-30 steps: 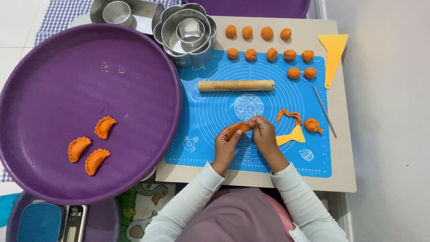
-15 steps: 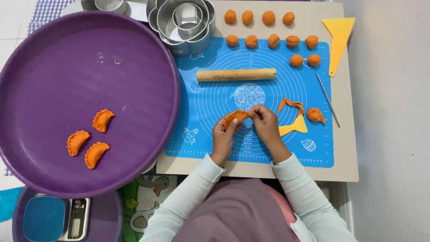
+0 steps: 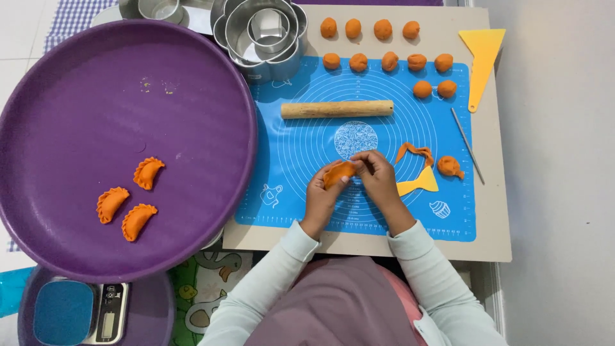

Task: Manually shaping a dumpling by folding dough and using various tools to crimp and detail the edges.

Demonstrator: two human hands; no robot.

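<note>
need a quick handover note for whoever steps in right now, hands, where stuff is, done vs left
Left hand: grip shut on the folded orange dough piece, held above the blue mat.
Right hand: fingertips pinching the same piece at its edge.
Done: three crimped pastries lie on the purple tray.
Left: eleven dough balls in rows at the far side of the board; the piece in hand is not yet on the tray.
Nearby: rolling pin on the mat, dough scraps and a yellow scraper to the right of the hands, nested metal cutters at the far edge.
</note>
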